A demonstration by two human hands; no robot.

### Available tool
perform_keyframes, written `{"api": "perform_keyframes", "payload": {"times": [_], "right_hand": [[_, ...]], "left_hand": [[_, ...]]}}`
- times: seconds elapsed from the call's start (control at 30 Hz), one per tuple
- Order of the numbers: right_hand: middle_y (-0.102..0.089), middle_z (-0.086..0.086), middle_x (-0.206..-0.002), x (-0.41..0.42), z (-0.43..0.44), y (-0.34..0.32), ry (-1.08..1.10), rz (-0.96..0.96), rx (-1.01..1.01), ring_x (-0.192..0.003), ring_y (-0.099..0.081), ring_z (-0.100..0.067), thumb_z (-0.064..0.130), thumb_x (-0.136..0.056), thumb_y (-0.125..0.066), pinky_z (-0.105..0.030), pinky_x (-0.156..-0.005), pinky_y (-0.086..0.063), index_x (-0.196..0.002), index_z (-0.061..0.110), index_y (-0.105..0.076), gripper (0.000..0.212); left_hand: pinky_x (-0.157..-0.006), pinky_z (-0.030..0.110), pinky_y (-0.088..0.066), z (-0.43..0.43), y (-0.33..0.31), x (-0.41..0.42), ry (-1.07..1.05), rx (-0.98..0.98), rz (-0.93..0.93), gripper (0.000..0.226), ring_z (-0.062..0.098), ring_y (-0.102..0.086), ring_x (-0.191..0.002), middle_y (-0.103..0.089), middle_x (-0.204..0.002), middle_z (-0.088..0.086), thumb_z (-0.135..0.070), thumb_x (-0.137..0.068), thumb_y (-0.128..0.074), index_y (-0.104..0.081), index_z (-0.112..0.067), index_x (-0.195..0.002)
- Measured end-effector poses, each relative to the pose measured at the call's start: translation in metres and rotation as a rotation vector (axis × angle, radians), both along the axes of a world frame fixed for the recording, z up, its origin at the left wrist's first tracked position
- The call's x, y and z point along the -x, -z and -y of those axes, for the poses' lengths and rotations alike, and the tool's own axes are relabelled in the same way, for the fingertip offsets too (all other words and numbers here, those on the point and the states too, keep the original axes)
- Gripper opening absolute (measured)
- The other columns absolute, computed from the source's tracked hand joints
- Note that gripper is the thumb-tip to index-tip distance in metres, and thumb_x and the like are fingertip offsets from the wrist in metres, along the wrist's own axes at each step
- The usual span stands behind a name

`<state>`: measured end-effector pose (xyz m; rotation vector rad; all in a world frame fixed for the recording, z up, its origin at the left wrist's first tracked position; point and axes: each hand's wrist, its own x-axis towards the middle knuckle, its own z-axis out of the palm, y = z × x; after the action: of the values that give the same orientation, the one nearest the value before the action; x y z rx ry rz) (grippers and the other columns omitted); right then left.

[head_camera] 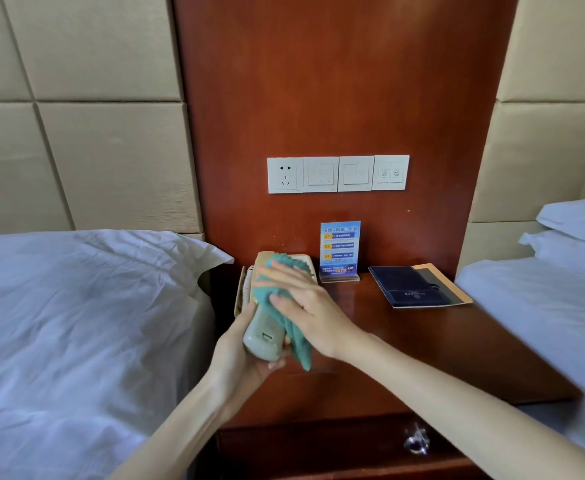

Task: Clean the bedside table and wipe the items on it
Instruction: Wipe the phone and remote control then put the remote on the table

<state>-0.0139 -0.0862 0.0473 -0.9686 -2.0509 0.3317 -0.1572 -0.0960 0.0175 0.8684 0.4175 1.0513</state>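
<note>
Fig.: Bedside table betw. two beds, seen from the person's head. Left hand grasps the lower end of a beige phone handset from beneath, fingers curled round it, holding it tilted above the table's left front area. Right hand presses a teal cloth flat onto the handset's upper face w/ fingers extended; cloth drapes over the handset and hangs off its right side, tail reaching below the left hand's fingertips. Cloth is thus pinned betw. palm and handset rather than clenched.

Behind the hands, at the table's rear-left corner: phone base, beige, partly hidden by cloth and right hand. Just right of it, an upright blue info card in a clear stand, against the wood wall panel. Further right, near the rear-right edge: dark folder lying flat on a tan sheet, well apart from the hands.

Wall panel carries a row of four white plates: one socket, three switch units. Table front shows a drawer w/ a metal pull. White bedding: left bed, right bed. Padded beige headboards either side.
</note>
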Motion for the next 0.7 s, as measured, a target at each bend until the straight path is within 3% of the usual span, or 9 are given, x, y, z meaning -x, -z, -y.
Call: {"api": "perform_keyframes", "payload": {"times": [0.1,0.23,0.33,0.4,0.5,0.6,0.7], "right_hand": [[-0.04,0.008,-0.148,-0.002,-0.009,-0.003,0.069,-0.106,0.088,-0.142,-0.019,0.0,0.024,-0.101,-0.041,-0.027,-0.119,-0.011,-0.13,0.018,-0.058,0.033],[-0.048,0.01,-0.14,0.009,-0.006,-0.004,0.139,-0.43,0.237,-0.132,-0.039,-0.002,0.025,-0.1,-0.044,-0.027,-0.115,-0.028,-0.129,0.016,-0.059,0.034],[-0.061,0.01,-0.124,0.023,0.0,0.0,0.181,-0.678,0.301,-0.117,-0.055,-0.005,0.029,-0.099,-0.045,-0.035,-0.107,-0.041,-0.122,0.031,-0.061,0.028],[-0.059,0.018,-0.124,0.031,0.004,0.002,0.143,-0.83,0.358,-0.115,-0.055,-0.002,0.028,-0.1,-0.045,-0.033,-0.106,-0.042,-0.126,0.039,-0.058,0.031],[-0.052,0.029,-0.118,0.038,0.009,0.002,0.056,-0.99,0.429,-0.107,-0.056,0.005,0.023,-0.101,-0.043,-0.027,-0.1,-0.046,-0.13,0.044,-0.05,0.037],[-0.058,0.011,-0.124,0.043,0.015,0.004,0.019,-1.084,0.519,-0.111,-0.059,-0.007,0.02,-0.102,-0.04,-0.033,-0.102,-0.045,-0.136,0.035,-0.045,0.038],[-0.064,-0.007,-0.123,0.047,0.023,0.008,0.021,-1.155,0.631,-0.112,-0.062,-0.02,0.02,-0.101,-0.041,-0.044,-0.103,-0.045,-0.13,0.02,-0.052,0.031]], "left_hand": [[-0.038,0.023,-0.037,-0.001,0.003,0.0,0.043,-0.001,-0.003,0.048,0.019,-0.057,-0.059,-0.064,-0.087,0.015,-0.041,-0.085,-0.047,-0.058,-0.006,-0.116],[-0.038,0.024,-0.037,-0.003,0.006,-0.002,-0.017,-0.054,-0.098,0.049,0.021,-0.057,-0.058,-0.066,-0.084,0.015,-0.044,-0.083,-0.05,-0.061,-0.01,-0.116],[-0.043,0.023,-0.039,-0.002,0.009,0.002,-0.216,-0.303,-0.492,0.043,0.013,-0.054,-0.052,-0.065,-0.065,0.003,-0.051,-0.088,-0.045,-0.073,-0.019,-0.081],[-0.052,0.017,-0.041,-0.001,0.012,0.008,-0.372,-0.587,-0.792,0.049,0.003,-0.053,-0.054,-0.064,-0.062,-0.004,-0.056,-0.093,-0.035,-0.067,-0.024,-0.075],[-0.065,0.015,-0.042,-0.001,0.01,0.015,-0.574,-0.942,-1.117,0.041,0.005,-0.059,-0.072,-0.065,-0.079,-0.006,-0.052,-0.097,-0.02,-0.057,-0.034,-0.1],[-0.076,0.023,-0.042,-0.004,0.005,0.018,-0.708,-1.099,-1.326,0.051,0.014,-0.055,-0.086,-0.059,-0.094,-0.003,-0.049,-0.095,-0.018,-0.042,-0.025,-0.133],[-0.074,0.027,-0.043,-0.008,-0.001,0.027,-0.805,-1.096,-1.38,0.067,0.016,-0.048,-0.085,-0.052,-0.086,-0.003,-0.058,-0.091,-0.024,-0.027,-0.022,-0.148]]}}
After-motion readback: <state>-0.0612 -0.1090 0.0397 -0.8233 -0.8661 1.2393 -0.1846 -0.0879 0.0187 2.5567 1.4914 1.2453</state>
